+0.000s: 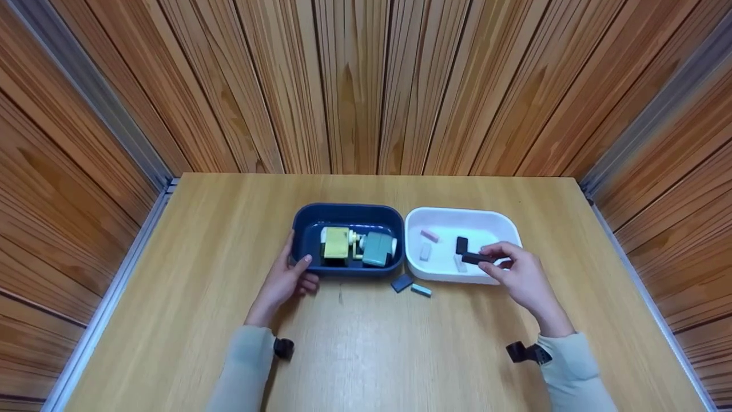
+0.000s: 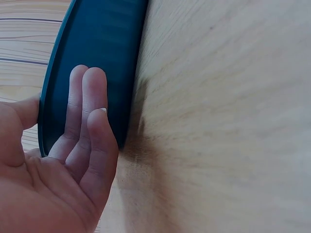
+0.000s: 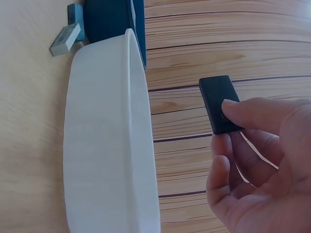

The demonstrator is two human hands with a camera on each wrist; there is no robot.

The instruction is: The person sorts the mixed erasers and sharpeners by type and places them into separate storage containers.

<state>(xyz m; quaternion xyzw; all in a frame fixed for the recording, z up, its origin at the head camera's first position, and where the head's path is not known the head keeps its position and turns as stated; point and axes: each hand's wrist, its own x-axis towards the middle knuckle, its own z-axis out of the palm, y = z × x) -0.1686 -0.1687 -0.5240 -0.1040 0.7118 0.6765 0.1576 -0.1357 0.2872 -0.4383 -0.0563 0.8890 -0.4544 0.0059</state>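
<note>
My left hand [image 1: 286, 277] holds the left front corner of a dark blue tray [image 1: 346, 271], thumb over the rim. In the left wrist view, its fingers [image 2: 95, 121] lie along the tray's outer wall. Inside are a yellow crank pencil sharpener [image 1: 336, 243] and a green one [image 1: 377, 249]. Between thumb and fingers, my right hand [image 1: 521, 274] pinches a black eraser [image 3: 218, 104], a flat rectangular block, above a white tray [image 1: 457, 277]. Within the white tray lie another black eraser [image 1: 461, 245], a pink eraser [image 1: 429, 235] and whitish ones [image 1: 425, 252].
The two trays stand side by side on a wooden table [image 1: 354, 349]. In front of where they meet lie a dark blue block [image 1: 401, 282] and a light blue block [image 1: 421, 290]. Wood-plank walls [image 1: 354, 86] rise behind the table and at both sides.
</note>
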